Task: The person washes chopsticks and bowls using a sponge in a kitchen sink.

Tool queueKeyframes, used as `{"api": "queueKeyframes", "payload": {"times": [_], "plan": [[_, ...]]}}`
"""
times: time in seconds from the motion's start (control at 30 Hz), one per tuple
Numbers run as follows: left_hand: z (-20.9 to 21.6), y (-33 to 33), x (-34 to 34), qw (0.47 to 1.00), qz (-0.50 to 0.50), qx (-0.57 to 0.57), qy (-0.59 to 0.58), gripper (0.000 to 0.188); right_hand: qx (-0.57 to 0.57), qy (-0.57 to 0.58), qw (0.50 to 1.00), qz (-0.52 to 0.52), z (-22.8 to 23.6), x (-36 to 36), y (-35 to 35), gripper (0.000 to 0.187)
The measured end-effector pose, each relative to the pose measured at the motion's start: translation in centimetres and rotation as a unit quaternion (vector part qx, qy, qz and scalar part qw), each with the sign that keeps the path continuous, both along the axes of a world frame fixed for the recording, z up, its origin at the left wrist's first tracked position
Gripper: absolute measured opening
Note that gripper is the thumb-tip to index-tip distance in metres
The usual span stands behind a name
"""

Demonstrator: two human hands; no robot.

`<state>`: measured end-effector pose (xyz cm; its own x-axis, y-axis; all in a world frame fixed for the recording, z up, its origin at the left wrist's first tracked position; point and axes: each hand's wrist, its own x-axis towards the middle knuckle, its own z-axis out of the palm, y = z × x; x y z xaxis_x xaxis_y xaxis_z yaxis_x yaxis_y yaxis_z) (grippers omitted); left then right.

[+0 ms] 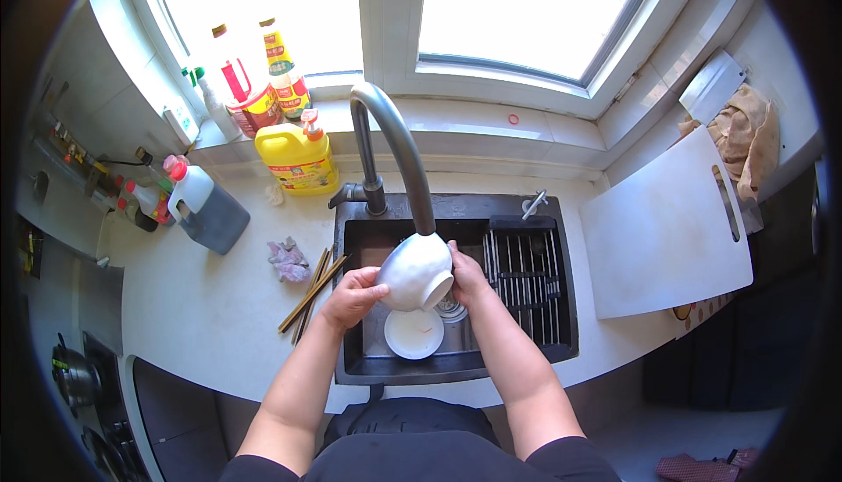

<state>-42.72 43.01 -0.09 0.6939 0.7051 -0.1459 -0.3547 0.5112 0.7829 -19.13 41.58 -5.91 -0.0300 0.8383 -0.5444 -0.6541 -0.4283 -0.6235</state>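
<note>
Between my two hands a white bowl is tilted over the dark sink, its foot ring toward me on the right. My left hand grips the bowl's left side, thumb on the outside. Around its right side closes my right hand, with some fingers hidden behind the bowl. The spout of the curved grey faucet ends right at the bowl's upper edge; whether water runs I cannot tell. Below, a small white dish with a reddish speck inside rests in the basin, near the metal drain.
Chopsticks and a crumpled cloth lie left of the sink. Behind them stand a yellow pump jug and a jug of dark liquid. A metal rack fills the sink's right side. Further right is a white cutting board.
</note>
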Motion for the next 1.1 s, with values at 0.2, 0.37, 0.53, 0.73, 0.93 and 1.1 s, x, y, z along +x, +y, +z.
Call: {"api": "queueKeyframes", "payload": {"times": [0.2,0.37,0.53,0.73,0.93,1.1], "plan": [[-1.3,1.3,0.3,0.987,0.039,-0.122,-0.094,0.034,0.036,0.088,0.995,0.011,3.1,-1.0,-1.9,0.058],[-3.9,2.7,2.8,0.960,0.138,-0.242,-0.010,0.038,0.085,0.069,0.993,0.051,2.6,-0.7,-3.2,0.059],[-5.1,3.4,4.6,0.951,0.151,-0.266,-0.034,0.039,0.072,0.039,0.997,-0.010,6.1,-2.3,-2.9,0.045],[-3.4,2.3,5.2,0.951,0.136,-0.264,-0.085,0.046,0.108,-0.022,0.992,-0.069,5.5,-3.7,-2.4,0.035],[-0.9,0.9,4.4,0.952,0.083,-0.287,-0.065,0.054,0.178,-0.140,0.974,0.027,6.4,-3.8,-3.5,0.030],[-1.3,2.3,4.1,0.969,0.009,-0.246,-0.029,0.051,0.187,-0.158,0.967,0.076,7.3,-2.9,-4.2,0.029]]}}
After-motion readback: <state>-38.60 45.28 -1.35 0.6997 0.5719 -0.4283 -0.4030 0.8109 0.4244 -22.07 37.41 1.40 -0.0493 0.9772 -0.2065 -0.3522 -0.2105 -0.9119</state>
